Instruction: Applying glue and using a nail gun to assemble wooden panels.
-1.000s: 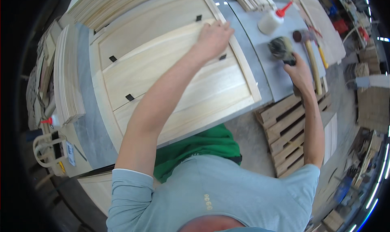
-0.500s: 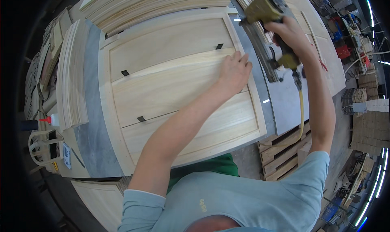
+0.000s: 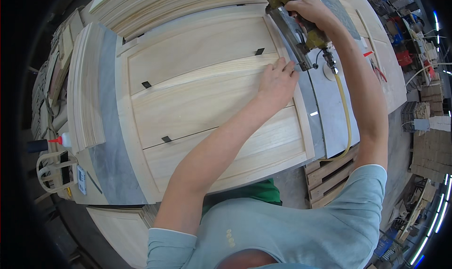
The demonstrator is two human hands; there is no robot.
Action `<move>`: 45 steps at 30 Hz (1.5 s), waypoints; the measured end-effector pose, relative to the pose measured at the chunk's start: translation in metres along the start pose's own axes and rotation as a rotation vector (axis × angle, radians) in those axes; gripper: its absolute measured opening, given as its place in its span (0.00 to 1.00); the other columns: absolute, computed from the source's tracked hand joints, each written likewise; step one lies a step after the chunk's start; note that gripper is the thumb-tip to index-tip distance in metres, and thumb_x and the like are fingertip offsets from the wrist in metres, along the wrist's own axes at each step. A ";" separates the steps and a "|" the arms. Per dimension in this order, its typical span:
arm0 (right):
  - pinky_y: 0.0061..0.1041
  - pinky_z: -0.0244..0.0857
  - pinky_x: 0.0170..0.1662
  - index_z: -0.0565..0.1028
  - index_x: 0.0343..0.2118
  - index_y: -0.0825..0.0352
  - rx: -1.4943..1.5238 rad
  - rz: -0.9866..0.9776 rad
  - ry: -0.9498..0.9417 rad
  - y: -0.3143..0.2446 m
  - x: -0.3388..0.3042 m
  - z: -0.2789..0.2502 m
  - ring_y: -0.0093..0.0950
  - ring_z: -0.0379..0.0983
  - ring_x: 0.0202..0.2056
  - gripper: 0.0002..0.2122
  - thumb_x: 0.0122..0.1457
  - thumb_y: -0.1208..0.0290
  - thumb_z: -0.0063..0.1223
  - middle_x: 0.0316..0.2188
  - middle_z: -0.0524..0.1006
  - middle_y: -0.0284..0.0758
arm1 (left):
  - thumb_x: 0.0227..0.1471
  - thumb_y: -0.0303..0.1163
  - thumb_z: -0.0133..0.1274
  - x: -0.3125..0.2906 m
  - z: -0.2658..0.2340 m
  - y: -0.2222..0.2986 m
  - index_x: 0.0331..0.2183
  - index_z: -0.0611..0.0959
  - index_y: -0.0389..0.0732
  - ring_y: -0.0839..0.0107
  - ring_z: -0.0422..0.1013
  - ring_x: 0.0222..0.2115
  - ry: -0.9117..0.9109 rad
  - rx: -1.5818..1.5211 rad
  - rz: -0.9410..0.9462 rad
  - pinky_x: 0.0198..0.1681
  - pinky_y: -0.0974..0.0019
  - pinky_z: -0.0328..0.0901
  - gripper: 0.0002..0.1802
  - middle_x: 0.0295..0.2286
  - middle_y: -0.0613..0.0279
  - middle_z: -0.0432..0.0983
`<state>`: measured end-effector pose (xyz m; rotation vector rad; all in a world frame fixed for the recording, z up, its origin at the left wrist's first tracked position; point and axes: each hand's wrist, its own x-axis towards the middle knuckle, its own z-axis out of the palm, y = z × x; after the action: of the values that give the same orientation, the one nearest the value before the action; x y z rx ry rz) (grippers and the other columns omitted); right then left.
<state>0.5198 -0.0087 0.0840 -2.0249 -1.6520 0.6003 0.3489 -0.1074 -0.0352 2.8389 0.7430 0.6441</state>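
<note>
A framed pale wood panel (image 3: 202, 97) made of wide boards lies flat on the worktable. Across its right side rests my left hand (image 3: 278, 84), fingers spread and pressed near the inner edge of the frame. My right hand (image 3: 310, 10) is wrapped round the grip of an olive-and-black air nail gun (image 3: 316, 37). The gun's long nose lies along the frame's upper right side, just beyond my left fingertips; whether it touches the wood I cannot tell. Small black pieces (image 3: 166, 139) stick up from the seams between the boards.
A yellow air hose (image 3: 347, 118) hangs from the gun past the table's right edge. Stacked wood panels (image 3: 183, 10) stand behind the work, and more strips (image 3: 84, 90) at left. Beside them are a red-tipped glue bottle (image 3: 65, 139) and a wooden pallet (image 3: 332, 182) at lower right.
My right hand has brought the nail gun leftward and up, from beside the panel to its right frame edge. My left hand stays on the panel, with the view shifted slightly.
</note>
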 end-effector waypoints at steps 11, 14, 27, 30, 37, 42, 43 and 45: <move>0.19 0.62 0.22 0.72 0.28 0.74 0.145 0.193 0.194 -0.012 -0.262 -0.056 0.18 0.69 0.17 0.14 0.50 0.64 0.55 0.16 0.72 0.32 | 0.45 0.26 0.47 -0.012 -0.016 -0.012 0.44 0.75 0.42 0.56 0.63 0.49 0.040 0.052 0.155 0.45 0.54 0.61 0.20 0.47 0.55 0.68; 0.18 0.62 0.23 0.72 0.29 0.74 0.222 0.276 0.235 0.006 -0.329 -0.056 0.18 0.69 0.18 0.14 0.51 0.65 0.56 0.17 0.72 0.31 | 0.43 0.23 0.52 -0.034 -0.031 0.021 0.49 0.72 0.41 0.51 0.58 0.54 0.080 -0.039 0.299 0.53 0.53 0.57 0.27 0.52 0.54 0.64; 0.18 0.60 0.22 0.73 0.28 0.75 0.369 0.422 0.292 0.025 -0.469 -0.022 0.16 0.67 0.18 0.12 0.50 0.68 0.58 0.15 0.71 0.29 | 0.49 0.42 0.53 -0.105 -0.009 0.112 0.49 0.73 0.46 0.51 0.57 0.56 -0.059 -0.094 0.337 0.55 0.53 0.55 0.25 0.52 0.58 0.66; 0.18 0.59 0.22 0.73 0.28 0.75 0.386 0.379 0.282 0.022 -0.469 -0.016 0.15 0.67 0.18 0.12 0.50 0.68 0.58 0.15 0.70 0.29 | 0.47 0.41 0.55 -0.105 -0.005 0.111 0.46 0.74 0.45 0.50 0.59 0.54 -0.011 -0.091 0.351 0.53 0.53 0.57 0.23 0.50 0.59 0.67; 0.20 0.61 0.22 0.72 0.27 0.76 0.321 0.356 0.206 0.022 -0.452 -0.008 0.18 0.68 0.17 0.15 0.47 0.66 0.59 0.13 0.71 0.32 | 0.46 0.39 0.56 -0.103 -0.003 0.110 0.44 0.75 0.45 0.50 0.60 0.53 0.002 -0.113 0.349 0.53 0.54 0.58 0.22 0.49 0.59 0.68; 0.17 0.61 0.22 0.72 0.27 0.75 0.247 0.387 0.111 0.020 -0.435 -0.005 0.16 0.68 0.18 0.12 0.50 0.70 0.59 0.17 0.72 0.29 | 0.44 0.39 0.57 -0.105 -0.005 0.111 0.44 0.74 0.44 0.51 0.60 0.53 0.002 -0.132 0.341 0.53 0.54 0.58 0.23 0.49 0.59 0.68; 0.17 0.61 0.22 0.72 0.27 0.75 0.240 0.391 0.096 0.018 -0.432 -0.003 0.16 0.68 0.18 0.12 0.50 0.69 0.59 0.17 0.71 0.29 | 0.44 0.39 0.57 -0.105 -0.005 0.111 0.44 0.74 0.44 0.51 0.60 0.53 0.005 -0.133 0.336 0.53 0.54 0.58 0.23 0.49 0.59 0.68; 0.17 0.61 0.22 0.72 0.27 0.75 0.229 0.402 0.064 0.015 -0.426 0.000 0.16 0.68 0.18 0.12 0.50 0.69 0.59 0.16 0.71 0.29 | 0.44 0.39 0.58 -0.105 -0.004 0.111 0.44 0.74 0.44 0.51 0.60 0.53 0.009 -0.132 0.338 0.53 0.54 0.58 0.24 0.48 0.59 0.68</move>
<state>0.4526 -0.4293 0.0952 -2.1865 -1.0860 0.8103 0.3128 -0.2560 -0.0450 2.8607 0.2090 0.7196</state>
